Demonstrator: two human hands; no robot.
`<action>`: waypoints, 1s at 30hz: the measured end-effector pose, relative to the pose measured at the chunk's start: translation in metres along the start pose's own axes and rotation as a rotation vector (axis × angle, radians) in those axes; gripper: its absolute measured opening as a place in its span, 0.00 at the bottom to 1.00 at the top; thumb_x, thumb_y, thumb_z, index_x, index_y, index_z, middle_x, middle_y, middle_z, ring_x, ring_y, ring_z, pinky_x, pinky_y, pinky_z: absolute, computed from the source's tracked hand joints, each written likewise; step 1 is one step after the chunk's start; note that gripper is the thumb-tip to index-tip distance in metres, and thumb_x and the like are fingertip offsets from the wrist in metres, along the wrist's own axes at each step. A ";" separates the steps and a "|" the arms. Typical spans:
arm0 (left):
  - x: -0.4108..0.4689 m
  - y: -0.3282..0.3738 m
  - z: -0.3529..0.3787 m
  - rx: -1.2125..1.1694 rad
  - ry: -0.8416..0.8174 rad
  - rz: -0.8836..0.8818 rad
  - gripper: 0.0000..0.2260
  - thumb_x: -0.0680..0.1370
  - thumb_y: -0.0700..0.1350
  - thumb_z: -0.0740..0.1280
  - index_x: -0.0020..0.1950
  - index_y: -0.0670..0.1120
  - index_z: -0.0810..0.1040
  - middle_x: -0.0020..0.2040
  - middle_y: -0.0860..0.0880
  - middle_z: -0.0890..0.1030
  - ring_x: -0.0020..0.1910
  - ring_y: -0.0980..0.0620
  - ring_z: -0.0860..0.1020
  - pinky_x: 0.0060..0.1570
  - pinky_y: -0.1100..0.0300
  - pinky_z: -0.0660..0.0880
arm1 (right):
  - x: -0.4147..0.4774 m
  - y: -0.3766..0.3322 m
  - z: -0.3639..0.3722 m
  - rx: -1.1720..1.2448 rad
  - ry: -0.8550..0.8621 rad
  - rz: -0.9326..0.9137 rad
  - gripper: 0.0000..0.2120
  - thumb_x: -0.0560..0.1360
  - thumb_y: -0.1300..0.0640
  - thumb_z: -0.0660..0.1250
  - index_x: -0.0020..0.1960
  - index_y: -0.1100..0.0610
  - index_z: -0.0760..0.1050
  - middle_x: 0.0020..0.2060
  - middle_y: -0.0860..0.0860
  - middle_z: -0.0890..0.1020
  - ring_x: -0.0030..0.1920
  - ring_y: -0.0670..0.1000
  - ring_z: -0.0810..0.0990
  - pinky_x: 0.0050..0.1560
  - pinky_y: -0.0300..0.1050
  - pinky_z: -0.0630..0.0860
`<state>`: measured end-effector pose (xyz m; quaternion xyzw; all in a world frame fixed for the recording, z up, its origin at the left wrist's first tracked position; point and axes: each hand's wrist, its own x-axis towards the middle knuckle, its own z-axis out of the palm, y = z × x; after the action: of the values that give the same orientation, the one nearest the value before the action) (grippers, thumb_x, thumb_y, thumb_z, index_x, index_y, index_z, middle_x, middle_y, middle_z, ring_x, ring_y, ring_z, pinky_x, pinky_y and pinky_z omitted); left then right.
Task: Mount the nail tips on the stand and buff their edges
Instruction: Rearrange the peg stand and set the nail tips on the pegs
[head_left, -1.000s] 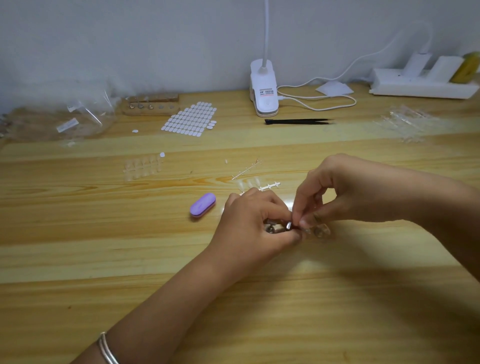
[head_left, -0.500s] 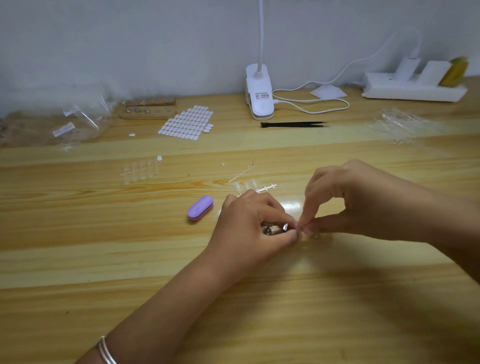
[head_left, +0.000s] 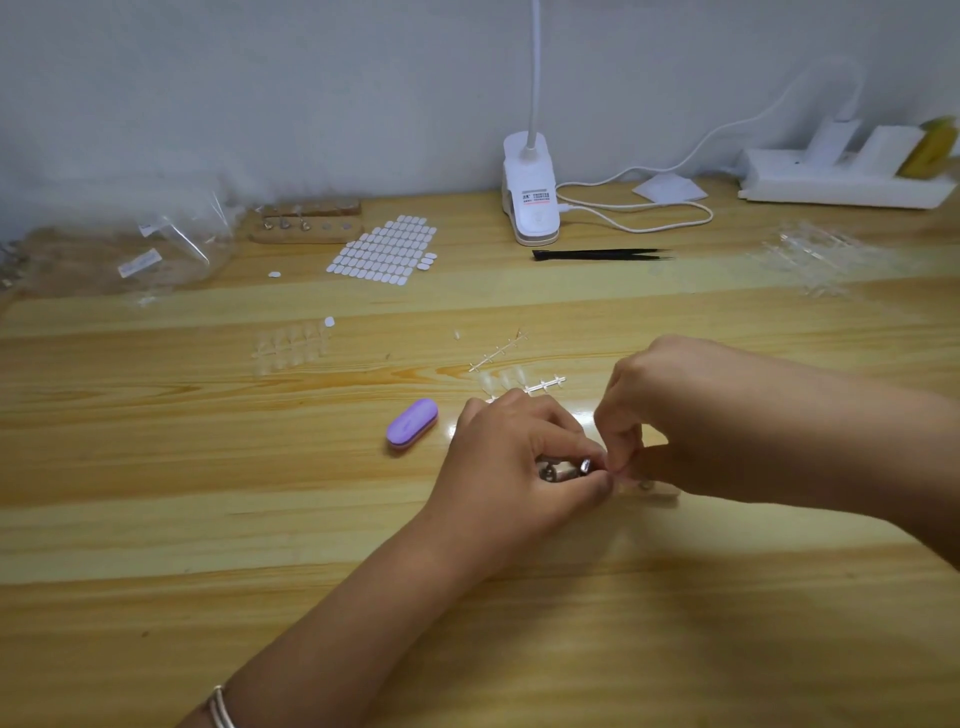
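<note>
Our left hand (head_left: 511, 457) grips two small silver metal pegs (head_left: 566, 470) (one purple oval buffer (head_left: 412, 422) nearby); our right hand (head_left: 701, 426) pinches what, we cannot tell.

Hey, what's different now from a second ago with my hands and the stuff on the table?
The right hand has curled its fingers lower and tighter onto the pinch at the fingertips of the left hand; half a second ago its index finger arched higher. What it pinches is too small to tell. The left hand still grips the metal pegs. The purple buffer, tweezers and loose nail tips have not moved.
</note>
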<state>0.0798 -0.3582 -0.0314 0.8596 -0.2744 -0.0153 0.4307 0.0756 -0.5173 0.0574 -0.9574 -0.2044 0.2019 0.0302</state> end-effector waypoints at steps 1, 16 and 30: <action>0.000 0.000 0.000 -0.001 0.000 0.002 0.05 0.70 0.51 0.75 0.43 0.54 0.87 0.41 0.58 0.81 0.47 0.58 0.74 0.52 0.50 0.66 | 0.000 0.000 0.000 0.001 -0.002 -0.002 0.02 0.73 0.55 0.73 0.43 0.49 0.82 0.44 0.47 0.84 0.45 0.49 0.81 0.49 0.50 0.79; 0.000 0.002 -0.001 -0.022 -0.014 -0.006 0.04 0.70 0.47 0.77 0.44 0.53 0.87 0.41 0.56 0.81 0.46 0.56 0.75 0.53 0.48 0.68 | -0.002 0.004 0.005 -0.018 0.033 -0.066 0.02 0.73 0.55 0.73 0.43 0.49 0.83 0.39 0.46 0.84 0.41 0.48 0.80 0.44 0.46 0.77; -0.009 -0.010 -0.042 0.265 0.048 -0.056 0.28 0.68 0.74 0.56 0.58 0.59 0.80 0.52 0.65 0.75 0.56 0.65 0.69 0.58 0.65 0.60 | 0.074 0.032 0.011 0.338 0.260 -0.146 0.09 0.74 0.56 0.74 0.55 0.53 0.84 0.43 0.43 0.82 0.43 0.42 0.78 0.45 0.34 0.73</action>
<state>0.0875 -0.3187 -0.0145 0.9164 -0.2397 0.0298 0.3191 0.1448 -0.5169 0.0153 -0.9392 -0.2310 0.1054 0.2311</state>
